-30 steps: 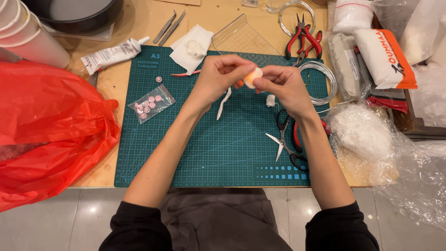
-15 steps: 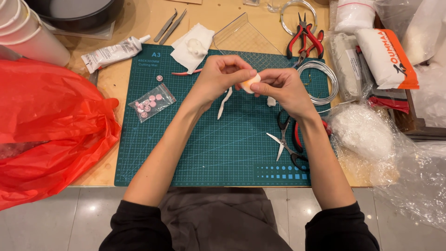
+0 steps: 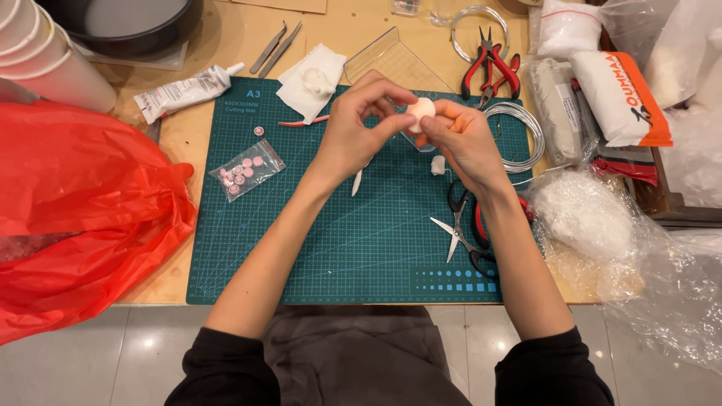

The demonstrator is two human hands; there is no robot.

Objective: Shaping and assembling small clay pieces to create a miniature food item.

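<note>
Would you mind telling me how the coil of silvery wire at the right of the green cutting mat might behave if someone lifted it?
The coil of silvery wire looks thin and loosely looped, so it would probably feel light and flex or spring a little. Its loops seem untied, so they might splay apart. It lies against the red-handled pliers and white packets, so it could snag.

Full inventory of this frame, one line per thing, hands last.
clay ball: 1, white, pinched between both hands
cutting mat: 1, green, table centre
scissors: 1, black-handled, mat right
pliers: 1, red-handled, above mat
wire coil: 1, silver, mat's right edge
bead bag: 1, clear with pink beads, mat left
glue tube: 1, white, upper left
plastic bag: 1, red, left
left hand: on ball
right hand: on ball
</note>
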